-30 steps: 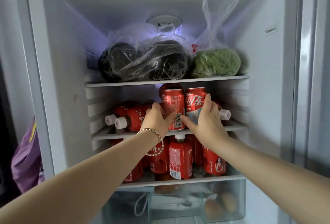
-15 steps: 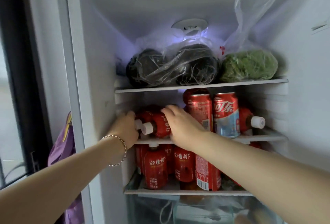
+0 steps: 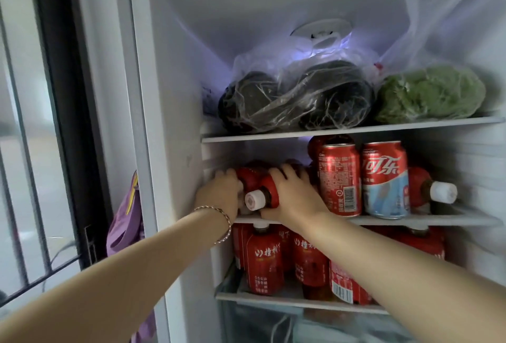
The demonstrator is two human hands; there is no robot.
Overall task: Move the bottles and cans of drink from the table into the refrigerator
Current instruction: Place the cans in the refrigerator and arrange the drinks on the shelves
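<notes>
The refrigerator stands open. On its middle shelf (image 3: 438, 219) two red bottles lie on their sides at the left. My right hand (image 3: 294, 192) grips the nearer lying bottle (image 3: 264, 194), whose white cap points at me. My left hand (image 3: 223, 192) holds the bottle beside it (image 3: 250, 175), next to the left wall. Two red cola cans (image 3: 339, 178) (image 3: 384, 178) stand upright to the right of my hands. Another lying bottle (image 3: 432, 190) with a white cap is at the far right. Several red bottles (image 3: 264, 263) stand on the shelf below.
The top shelf (image 3: 342, 133) carries dark produce in a clear bag (image 3: 295, 96) and a bagged green cabbage (image 3: 430, 95). A clear drawer (image 3: 273, 323) sits at the bottom. A purple bag (image 3: 124, 222) hangs left of the refrigerator, beside a dark window frame (image 3: 63, 96).
Both hands left the two cola cans and moved left to the lying bottles. The view has shifted left and closer to the shelves.
</notes>
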